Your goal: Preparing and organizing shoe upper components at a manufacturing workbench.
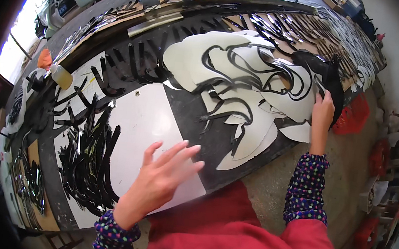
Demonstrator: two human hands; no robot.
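My left hand (pixel 161 175) hovers over a white board (pixel 149 114) at the near edge of the dark table, its fingers spread and holding nothing. Farther right, my right hand (pixel 324 111) reaches to the table's right end, with thumb and fingers closed on a thin dark strip (pixel 319 83). It is beside a heap of white curved sheet pieces (pixel 186 62), several edged with black strips. A black object like a bag or cloth (pixel 332 85) lies just past that hand. Left of the white board is a tangled pile of glossy black strips (pixel 89 161).
Black curved strips (pixel 140 60) lie in rows across the dark table (pixel 182 105). Beyond, more strips cover brown boards (pixel 263 26). A bottle of yellowish liquid (pixel 62 77) stands at the left. A red crate (pixel 354 114) sits below the right end, with cluttered shelves (pixel 389 169) farther right.
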